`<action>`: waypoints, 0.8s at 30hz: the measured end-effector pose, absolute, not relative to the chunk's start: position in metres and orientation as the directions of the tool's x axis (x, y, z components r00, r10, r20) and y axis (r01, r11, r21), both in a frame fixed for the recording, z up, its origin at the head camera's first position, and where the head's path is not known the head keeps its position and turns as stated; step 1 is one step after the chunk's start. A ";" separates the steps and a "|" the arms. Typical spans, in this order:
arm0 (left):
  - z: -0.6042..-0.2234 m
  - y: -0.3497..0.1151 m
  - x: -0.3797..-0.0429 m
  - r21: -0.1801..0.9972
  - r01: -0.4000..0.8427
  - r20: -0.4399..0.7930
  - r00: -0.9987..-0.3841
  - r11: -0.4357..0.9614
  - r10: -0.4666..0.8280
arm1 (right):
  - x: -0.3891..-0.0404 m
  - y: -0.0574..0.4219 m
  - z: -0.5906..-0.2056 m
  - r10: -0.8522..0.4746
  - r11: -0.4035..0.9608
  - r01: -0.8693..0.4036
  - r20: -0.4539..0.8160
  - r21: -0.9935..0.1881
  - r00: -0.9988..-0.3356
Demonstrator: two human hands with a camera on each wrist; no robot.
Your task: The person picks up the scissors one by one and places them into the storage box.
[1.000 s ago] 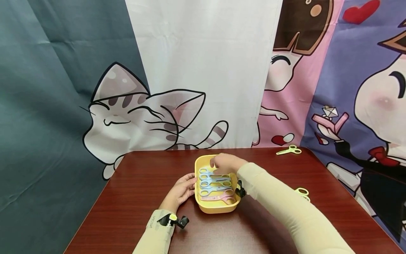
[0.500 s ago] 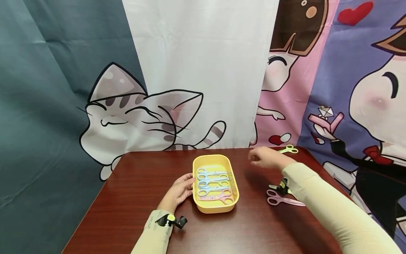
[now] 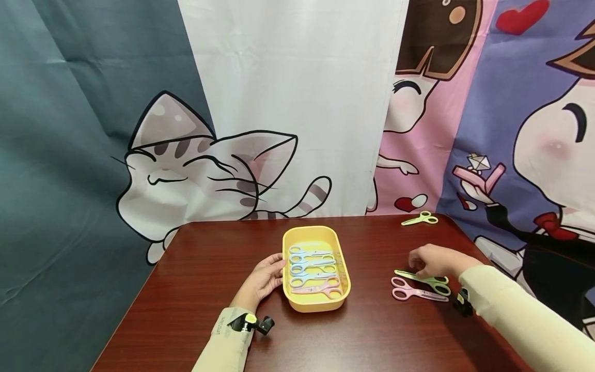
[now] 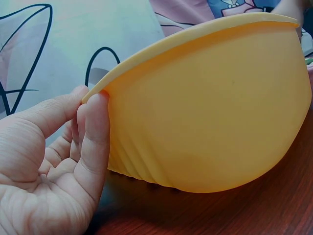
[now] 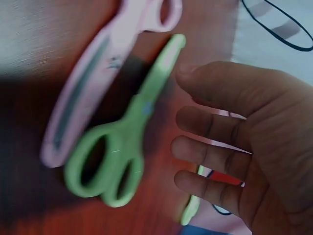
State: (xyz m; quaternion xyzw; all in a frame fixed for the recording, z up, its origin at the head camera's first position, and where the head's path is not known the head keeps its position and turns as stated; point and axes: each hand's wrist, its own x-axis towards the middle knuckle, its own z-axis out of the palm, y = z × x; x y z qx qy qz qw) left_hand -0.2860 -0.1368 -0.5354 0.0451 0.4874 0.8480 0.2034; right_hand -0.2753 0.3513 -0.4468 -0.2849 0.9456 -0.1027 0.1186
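Observation:
My left hand (image 3: 261, 280) pinches the left rim of a yellow plastic bin (image 3: 317, 305); in the left wrist view the thumb and finger meet at that rim. Inside the bin, pale blue scissors (image 3: 304, 279) and pink scissors (image 3: 318, 290) lie in a row, some with yellow-green handle loops. Right of the bin, my right hand (image 3: 439, 260) hovers over green scissors (image 5: 132, 122), fingers apart and slightly bent, holding nothing. Alongside those, nearer me, lie loose pink scissors (image 3: 411, 291), handle loops to the left.
Another pair of light green scissors (image 3: 420, 219) lies at the table's far right edge. The dark red-brown table (image 3: 223, 248) ends against a hanging cloth printed with cartoon figures (image 3: 297, 103).
From over the bin, my right hand has moved right and then nearer me, to the green scissors. My left hand has stayed at the bin's rim.

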 end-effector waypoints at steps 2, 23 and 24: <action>-0.535 -0.137 -0.286 0.843 -0.300 -0.118 -0.913 -0.446 0.391 | -0.272 0.354 -0.452 -0.565 0.815 -0.512 -0.175 -0.273 -0.806; -0.534 -0.136 -0.285 0.833 -0.310 -0.135 -0.917 -0.457 0.376 | -0.292 0.335 -0.444 -0.611 0.776 -0.586 -0.045 -0.235 -0.790; -0.534 -0.136 -0.285 0.833 -0.310 -0.135 -0.918 -0.459 0.374 | -0.296 0.329 -0.439 -0.615 0.771 -0.592 -0.033 -0.234 -0.788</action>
